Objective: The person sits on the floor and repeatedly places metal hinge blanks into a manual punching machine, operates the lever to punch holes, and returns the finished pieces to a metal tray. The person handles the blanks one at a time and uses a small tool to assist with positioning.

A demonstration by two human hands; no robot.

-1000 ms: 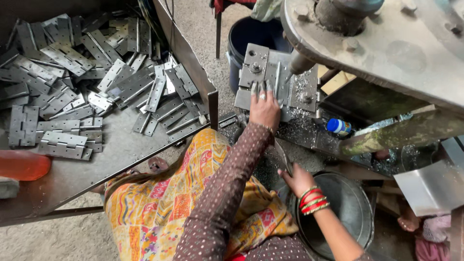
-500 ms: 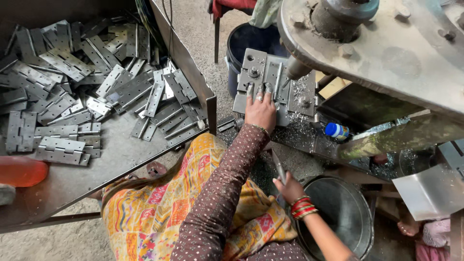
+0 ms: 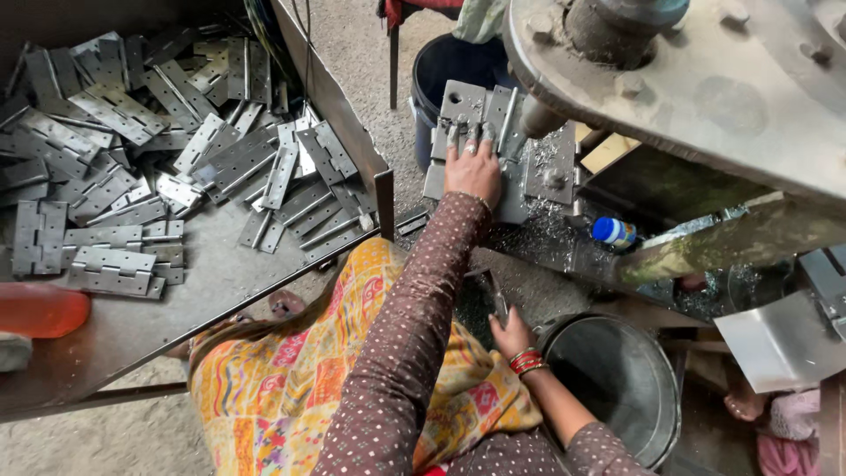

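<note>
1. Your left hand (image 3: 473, 170) lay flat on the hinge plate (image 3: 476, 115) that sat on the machine bed (image 3: 546, 167), with the fingers spread and pressing down, not closed around it.
2. Your right hand (image 3: 511, 333) was lower, just beside the rim of the round steel bucket (image 3: 617, 388). Its fingers were closed on a thin dark metal piece (image 3: 495, 295), which stood nearly upright.
3. Red bangles (image 3: 527, 360) were on the right wrist.
4. A small bottle with a blue cap (image 3: 614, 231) and a white body lay on its side on the bed, to the right of the left hand. I could not tell if it had a label.
5. On the bench (image 3: 220, 282) at your left, many grey hinges (image 3: 132, 159) lay in a loose heap.
6. An orange-red plastic bottle (image 3: 40, 310) lay at the left edge of the bench.
</note>
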